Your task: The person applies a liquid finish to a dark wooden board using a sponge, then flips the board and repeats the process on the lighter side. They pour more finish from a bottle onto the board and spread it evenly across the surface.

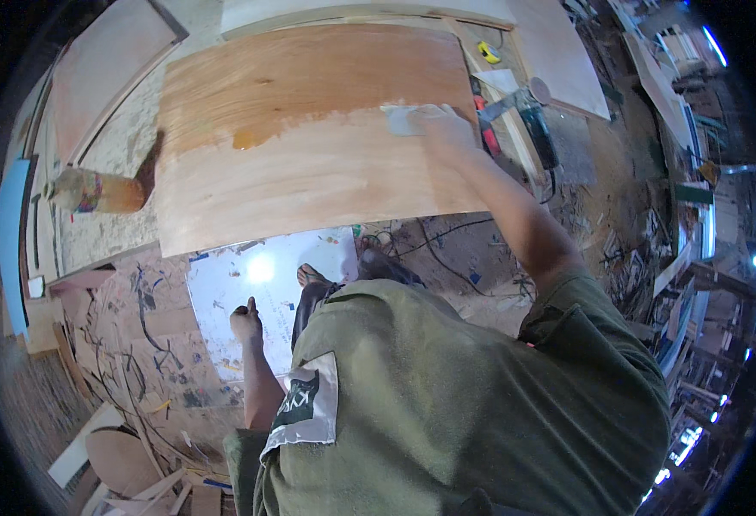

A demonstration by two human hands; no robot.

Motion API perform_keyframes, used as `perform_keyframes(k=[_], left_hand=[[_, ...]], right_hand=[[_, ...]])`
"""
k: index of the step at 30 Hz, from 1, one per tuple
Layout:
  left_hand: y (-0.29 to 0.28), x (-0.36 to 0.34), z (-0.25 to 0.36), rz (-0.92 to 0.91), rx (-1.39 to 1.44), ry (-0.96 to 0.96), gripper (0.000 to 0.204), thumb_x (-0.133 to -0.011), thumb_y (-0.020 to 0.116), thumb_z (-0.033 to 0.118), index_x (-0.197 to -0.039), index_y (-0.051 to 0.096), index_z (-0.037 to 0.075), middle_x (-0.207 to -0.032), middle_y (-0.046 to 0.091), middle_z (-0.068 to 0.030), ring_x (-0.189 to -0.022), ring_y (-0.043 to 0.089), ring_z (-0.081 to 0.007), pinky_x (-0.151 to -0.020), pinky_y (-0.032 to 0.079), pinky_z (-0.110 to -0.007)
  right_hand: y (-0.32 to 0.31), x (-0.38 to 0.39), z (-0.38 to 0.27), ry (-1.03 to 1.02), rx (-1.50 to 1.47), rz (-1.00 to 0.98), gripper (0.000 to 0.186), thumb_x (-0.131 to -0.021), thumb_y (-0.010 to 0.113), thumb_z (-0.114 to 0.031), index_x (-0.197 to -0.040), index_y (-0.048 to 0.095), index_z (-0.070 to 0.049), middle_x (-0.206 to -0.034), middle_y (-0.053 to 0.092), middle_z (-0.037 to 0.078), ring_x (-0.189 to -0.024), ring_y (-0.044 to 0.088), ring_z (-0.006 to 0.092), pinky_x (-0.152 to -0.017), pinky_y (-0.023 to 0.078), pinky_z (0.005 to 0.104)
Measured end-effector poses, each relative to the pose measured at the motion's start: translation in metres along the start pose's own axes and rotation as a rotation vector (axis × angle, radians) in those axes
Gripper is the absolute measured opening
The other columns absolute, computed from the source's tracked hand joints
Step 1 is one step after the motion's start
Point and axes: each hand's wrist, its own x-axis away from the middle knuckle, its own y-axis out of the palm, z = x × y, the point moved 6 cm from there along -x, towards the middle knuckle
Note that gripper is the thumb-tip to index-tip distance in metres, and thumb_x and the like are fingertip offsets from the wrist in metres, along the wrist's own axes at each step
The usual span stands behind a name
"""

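A large wooden panel point(266, 185) lies in front of me. Its far part is darker orange-brown and looks wet, while the near part is pale and dry-looking. A small amber puddle point(243, 139) sits along the border between them. My right hand point(448, 136) presses a pale flat piece point(404, 120) on the panel's right side, at the edge of the wet area; whether it is cloth or a stiff spreader, I cannot tell. My left hand point(245, 323) hangs low beside my body, fingers curled and thumb up, with nothing seen in it.
A clear container with amber liquid point(107, 191) stands left of the panel. To the right are a power tool with a round head point(534, 120), a red-and-black tool point(486, 129) and a yellow tape measure point(488, 52). A white sheet point(223, 301), cables and scraps cover the floor.
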Motion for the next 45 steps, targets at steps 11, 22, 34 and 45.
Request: perform_keyframes(k=[11,22,34,45], left_hand=[[0.058,0.035,-0.172,-0.427,-0.030,-0.190,0.044,-0.078,0.083,0.031,-0.106,0.073,-0.001,-0.107,0.072,-0.0210,-0.102,0.067,-0.0327,-0.091,0.051,-0.042],[0.033,-0.043,-0.166,-0.285,0.305,-0.209,0.040,-0.081,0.080,0.032,-0.103,0.073,-0.001,-0.099,0.073,-0.0178,-0.095,0.066,-0.0254,-0.088,0.049,-0.038],[0.018,-0.037,-0.147,-0.193,0.256,-0.170,0.040,-0.084,0.080,0.032,-0.107,0.073,0.000,-0.094,0.073,-0.0148,-0.087,0.066,-0.0235,-0.081,0.050,-0.037],[0.067,0.035,-0.187,-0.281,0.327,-0.448,0.041,-0.081,0.082,0.031,-0.106,0.073,0.000,-0.099,0.073,-0.0139,-0.094,0.065,-0.0248,-0.089,0.048,-0.038]], right_hand=[[0.009,-0.039,0.023,0.254,-0.041,-0.223,0.032,-0.088,0.055,-0.017,-0.114,0.073,-0.020,-0.107,0.071,0.017,-0.100,0.068,0.0376,-0.088,0.052,0.0494],[-0.018,0.158,-0.067,0.028,-0.139,-0.461,0.027,-0.084,0.062,-0.013,-0.107,0.075,-0.018,-0.103,0.072,0.010,-0.097,0.067,0.0329,-0.085,0.053,0.0441],[-0.001,-0.017,-0.038,0.165,-0.087,0.088,0.032,-0.091,0.054,-0.013,-0.120,0.068,-0.013,-0.125,0.064,0.013,-0.117,0.060,0.0308,-0.093,0.051,0.0461],[0.006,-0.073,-0.005,0.259,0.005,-0.211,0.025,-0.090,0.056,-0.027,-0.104,0.075,-0.018,-0.092,0.073,0.014,-0.088,0.071,0.0355,-0.077,0.055,0.0517]])
